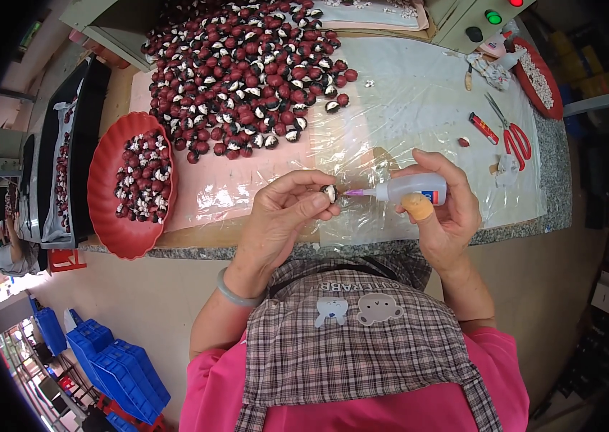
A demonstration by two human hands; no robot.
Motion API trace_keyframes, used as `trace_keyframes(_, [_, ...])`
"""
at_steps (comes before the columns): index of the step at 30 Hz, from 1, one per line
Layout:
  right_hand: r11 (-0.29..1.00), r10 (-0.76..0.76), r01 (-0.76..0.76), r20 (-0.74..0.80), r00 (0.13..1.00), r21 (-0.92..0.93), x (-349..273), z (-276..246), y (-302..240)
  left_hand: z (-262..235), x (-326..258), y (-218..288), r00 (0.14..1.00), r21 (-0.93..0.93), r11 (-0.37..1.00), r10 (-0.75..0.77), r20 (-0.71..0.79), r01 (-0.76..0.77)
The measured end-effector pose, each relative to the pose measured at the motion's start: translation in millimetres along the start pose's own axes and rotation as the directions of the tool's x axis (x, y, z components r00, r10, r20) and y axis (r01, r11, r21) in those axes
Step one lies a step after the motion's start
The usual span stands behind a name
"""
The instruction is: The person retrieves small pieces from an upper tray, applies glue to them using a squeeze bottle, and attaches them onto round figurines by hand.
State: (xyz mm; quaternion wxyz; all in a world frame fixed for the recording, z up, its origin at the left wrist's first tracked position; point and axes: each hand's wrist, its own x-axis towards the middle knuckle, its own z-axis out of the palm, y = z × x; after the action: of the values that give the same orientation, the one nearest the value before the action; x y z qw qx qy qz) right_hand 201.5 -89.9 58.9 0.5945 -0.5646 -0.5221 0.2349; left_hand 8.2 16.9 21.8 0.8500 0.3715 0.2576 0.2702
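Your left hand [283, 210], grip pinched on a small black-and-white ball [330, 193] above the worktop [553, 167], your right hand [455, 209], grip wrapped around a squeeze bottle [406, 189], its purple nozzle [359, 192] pointing at the ball.

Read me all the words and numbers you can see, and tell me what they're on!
Plaid apron: pale letters, but I won't copy them.
Squeeze bottle in the right hand: label too small to read.
Small red-and-black item: any print is too small to read.
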Motion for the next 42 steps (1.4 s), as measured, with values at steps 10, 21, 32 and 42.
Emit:
trace_keyframes(10, [0.999, 0.012, -0.011, 0.008, 1.000, -0.045, -2, -1, 0, -2, 1, -2, 1.000, -0.023, 1.000, -0.008, 0.025, 0.009])
trace_keyframes(21, [0.970, -0.112, 0.116, 0.029, 0.993, -0.216, 2, 1, 0, -2, 2, -3, 0.999, -0.017, 0.999, -0.034, 0.011, 0.035])
trace_keyframes(32, [0.925, 0.260, -0.251, 0.005, 0.966, 0.287, 13, -19, 15, -10, 2, -3, 0.997, -0.057, 0.995, -0.078, -0.007, 0.078])
trace_keyframes(42, [0.759, 0.513, -0.506, 0.103, 0.852, 0.410, 80, -23, 81, -14, -2, 1, 0.994, -0.130, 0.987, -0.102, -0.027, 0.098])
